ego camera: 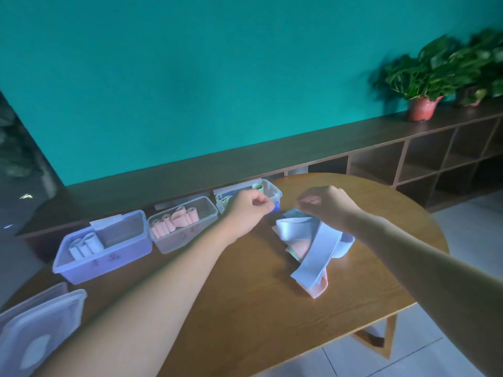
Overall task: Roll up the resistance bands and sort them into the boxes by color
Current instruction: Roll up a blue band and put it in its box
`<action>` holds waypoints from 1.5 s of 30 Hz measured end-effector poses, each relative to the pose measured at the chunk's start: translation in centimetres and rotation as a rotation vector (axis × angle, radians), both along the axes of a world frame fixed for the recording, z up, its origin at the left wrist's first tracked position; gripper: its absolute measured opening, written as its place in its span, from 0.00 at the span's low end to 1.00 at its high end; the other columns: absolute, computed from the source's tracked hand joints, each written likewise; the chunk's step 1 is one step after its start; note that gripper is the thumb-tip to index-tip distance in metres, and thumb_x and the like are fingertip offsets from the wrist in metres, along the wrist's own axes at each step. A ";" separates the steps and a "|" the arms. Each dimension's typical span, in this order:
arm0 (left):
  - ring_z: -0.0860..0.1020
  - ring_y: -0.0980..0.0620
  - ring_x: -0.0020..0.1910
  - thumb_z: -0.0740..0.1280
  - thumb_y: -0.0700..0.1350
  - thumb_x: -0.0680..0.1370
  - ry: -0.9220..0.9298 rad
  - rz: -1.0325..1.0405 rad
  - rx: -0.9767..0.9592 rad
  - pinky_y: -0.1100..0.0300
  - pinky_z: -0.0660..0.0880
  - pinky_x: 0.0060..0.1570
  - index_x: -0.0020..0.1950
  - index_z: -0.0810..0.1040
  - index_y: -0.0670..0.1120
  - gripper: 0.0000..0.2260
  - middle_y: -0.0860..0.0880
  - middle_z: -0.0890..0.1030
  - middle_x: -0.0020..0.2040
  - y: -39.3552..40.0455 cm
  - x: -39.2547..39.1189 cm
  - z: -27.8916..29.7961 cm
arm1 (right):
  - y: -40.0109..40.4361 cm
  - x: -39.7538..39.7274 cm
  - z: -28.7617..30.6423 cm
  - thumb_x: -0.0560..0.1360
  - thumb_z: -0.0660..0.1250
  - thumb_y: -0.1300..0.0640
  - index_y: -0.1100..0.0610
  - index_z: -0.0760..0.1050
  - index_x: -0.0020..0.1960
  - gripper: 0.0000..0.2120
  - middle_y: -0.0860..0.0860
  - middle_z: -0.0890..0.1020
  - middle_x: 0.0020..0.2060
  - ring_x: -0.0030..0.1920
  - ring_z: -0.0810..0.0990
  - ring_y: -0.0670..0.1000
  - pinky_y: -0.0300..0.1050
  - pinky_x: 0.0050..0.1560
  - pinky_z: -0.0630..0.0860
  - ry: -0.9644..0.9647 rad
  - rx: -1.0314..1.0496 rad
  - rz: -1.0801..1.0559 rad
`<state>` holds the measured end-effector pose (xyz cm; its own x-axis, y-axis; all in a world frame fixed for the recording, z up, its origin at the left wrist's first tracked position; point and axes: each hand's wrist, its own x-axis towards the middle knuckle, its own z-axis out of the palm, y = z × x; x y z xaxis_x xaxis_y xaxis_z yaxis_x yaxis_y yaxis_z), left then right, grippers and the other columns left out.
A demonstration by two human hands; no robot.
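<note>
Bands (313,248) lie tangled on the table, so the curled left hand (246,210) and right hand (325,205) (grip unclear) may drag neighbours along.

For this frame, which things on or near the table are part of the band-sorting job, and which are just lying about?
Part of the job:
loose bands
purple box
pink box
far box
left hand
right hand

Lying about:
lids
potted plants
shelf unit
</note>
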<state>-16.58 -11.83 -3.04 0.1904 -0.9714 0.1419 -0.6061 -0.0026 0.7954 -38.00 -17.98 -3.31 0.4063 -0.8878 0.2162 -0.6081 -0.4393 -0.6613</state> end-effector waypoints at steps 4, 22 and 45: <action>0.82 0.54 0.48 0.72 0.48 0.76 0.002 -0.021 0.029 0.51 0.80 0.54 0.46 0.84 0.51 0.02 0.55 0.84 0.45 2.2 -1.0 -1.3 | 2.2 -2.3 -1.9 0.78 0.72 0.51 0.52 0.85 0.54 0.08 0.45 0.84 0.48 0.48 0.79 0.45 0.22 0.36 0.66 0.054 0.030 -0.055; 0.80 0.57 0.47 0.71 0.50 0.77 -0.181 -0.027 0.278 0.63 0.72 0.42 0.53 0.82 0.53 0.07 0.57 0.81 0.48 7.1 -3.5 -6.7 | 8.5 -1.3 -11.0 0.74 0.72 0.43 0.46 0.81 0.39 0.09 0.44 0.83 0.39 0.39 0.80 0.46 0.39 0.32 0.70 0.274 0.218 -0.131; 0.79 0.53 0.53 0.71 0.52 0.77 -0.197 0.196 -0.295 0.60 0.71 0.50 0.64 0.78 0.53 0.16 0.55 0.82 0.56 15.9 -2.9 13.5 | 14.5 0.1 16.3 0.78 0.66 0.57 0.54 0.80 0.42 0.07 0.48 0.85 0.38 0.40 0.80 0.49 0.39 0.42 0.75 -0.212 -0.390 0.043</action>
<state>-19.48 4.07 10.51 0.3094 -0.8316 0.4613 -0.7577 0.0775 0.6479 -37.95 -3.46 13.03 0.3519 -0.7064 0.6142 -0.4530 -0.7027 -0.5487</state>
